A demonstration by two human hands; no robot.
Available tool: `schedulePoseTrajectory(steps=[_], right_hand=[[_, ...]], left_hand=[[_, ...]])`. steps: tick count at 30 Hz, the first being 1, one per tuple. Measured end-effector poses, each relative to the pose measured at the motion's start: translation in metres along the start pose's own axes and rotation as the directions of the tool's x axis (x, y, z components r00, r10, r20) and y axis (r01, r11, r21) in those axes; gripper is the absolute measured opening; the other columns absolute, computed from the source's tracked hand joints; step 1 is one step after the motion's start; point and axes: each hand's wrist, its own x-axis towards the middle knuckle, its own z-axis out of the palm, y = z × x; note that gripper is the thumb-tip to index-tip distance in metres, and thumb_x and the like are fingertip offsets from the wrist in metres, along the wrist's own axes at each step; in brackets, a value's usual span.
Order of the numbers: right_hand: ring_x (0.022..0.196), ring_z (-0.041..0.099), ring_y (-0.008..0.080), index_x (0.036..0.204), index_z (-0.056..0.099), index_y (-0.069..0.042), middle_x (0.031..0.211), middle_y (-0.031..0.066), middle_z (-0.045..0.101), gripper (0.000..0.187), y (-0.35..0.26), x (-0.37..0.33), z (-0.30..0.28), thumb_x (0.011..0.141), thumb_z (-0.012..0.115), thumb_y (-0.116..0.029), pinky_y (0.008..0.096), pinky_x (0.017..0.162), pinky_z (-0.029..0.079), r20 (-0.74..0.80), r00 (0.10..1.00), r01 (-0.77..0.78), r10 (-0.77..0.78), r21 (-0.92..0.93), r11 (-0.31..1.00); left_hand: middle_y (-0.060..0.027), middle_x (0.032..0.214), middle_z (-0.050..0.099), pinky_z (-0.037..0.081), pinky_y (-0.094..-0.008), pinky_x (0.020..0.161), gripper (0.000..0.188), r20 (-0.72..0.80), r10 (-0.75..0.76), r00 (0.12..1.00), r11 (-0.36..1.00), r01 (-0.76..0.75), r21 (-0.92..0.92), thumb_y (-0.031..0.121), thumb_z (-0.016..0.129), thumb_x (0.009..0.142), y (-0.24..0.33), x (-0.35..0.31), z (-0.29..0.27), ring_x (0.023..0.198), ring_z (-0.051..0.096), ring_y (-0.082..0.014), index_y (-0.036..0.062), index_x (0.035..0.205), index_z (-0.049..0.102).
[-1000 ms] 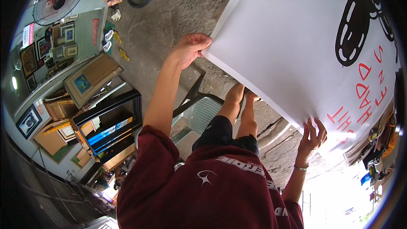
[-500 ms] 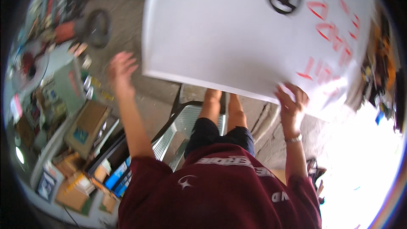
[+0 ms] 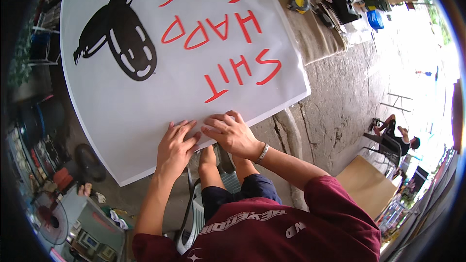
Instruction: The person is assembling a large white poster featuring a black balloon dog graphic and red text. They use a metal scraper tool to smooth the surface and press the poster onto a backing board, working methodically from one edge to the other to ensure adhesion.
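A large white poster (image 3: 131, 131) with a black balloon-dog figure and red hand-lettering spreads out in front of me. Both my hands meet at its near edge. My left hand (image 3: 175, 150) bends over that edge, fingers curled on the white surface. Just right of it, my right hand (image 3: 235, 136), with a bracelet (image 3: 262, 153) at the wrist, grips the same edge with bent fingers. The fingertips of the two hands almost touch. My thumbs and the underside of the edge are hidden.
A green plastic chair (image 3: 196, 213) is by my legs. Right of the poster lie a yellow tape measure (image 3: 298, 3) and several tools on a cloth-covered surface. A fan (image 3: 51, 216) stands at lower left. Another person (image 3: 395, 140) sits far right, near a wooden board (image 3: 366, 184).
My view has turned, and the poster now reaches farther left. My left hand, raised and off the poster before, has come to its near edge beside my right hand.
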Motion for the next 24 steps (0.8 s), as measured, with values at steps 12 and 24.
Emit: schedulePoseTrajectory(steps=[12,24], right_hand=[[0.101,0.059,0.0358,0.111,0.058,-0.006,0.108,0.0177,0.062,0.029,0.352,-0.03,-0.198,0.094,0.055,-0.029,0.0453,0.083,0.048,-0.755,0.543,-0.672,0.367,-0.128,0.73],[0.103,0.065,0.034,0.115,0.064,-0.009,0.102,0.0153,0.071,0.065,0.453,-0.021,-0.253,0.086,0.051,-0.066,0.0454,0.1,0.037,-0.329,0.609,-0.793,0.722,-0.231,0.564]], left_hand=[[-0.0061,0.115,0.064,0.05,-0.0425,0.091,0.026,-0.055,0.033,0.998,0.999,-0.032,0.023,0.015,0.081,0.066,0.01,0.015,0.002,0.106,0.061,-0.0285,0.0104,0.09,0.075],[-0.0024,0.121,0.062,0.05,-0.0468,0.094,0.032,-0.106,0.119,0.987,0.971,-0.093,0.221,0.019,0.081,0.062,0.006,0.007,0.017,0.109,0.06,-0.0275,0.0148,0.093,0.071]])
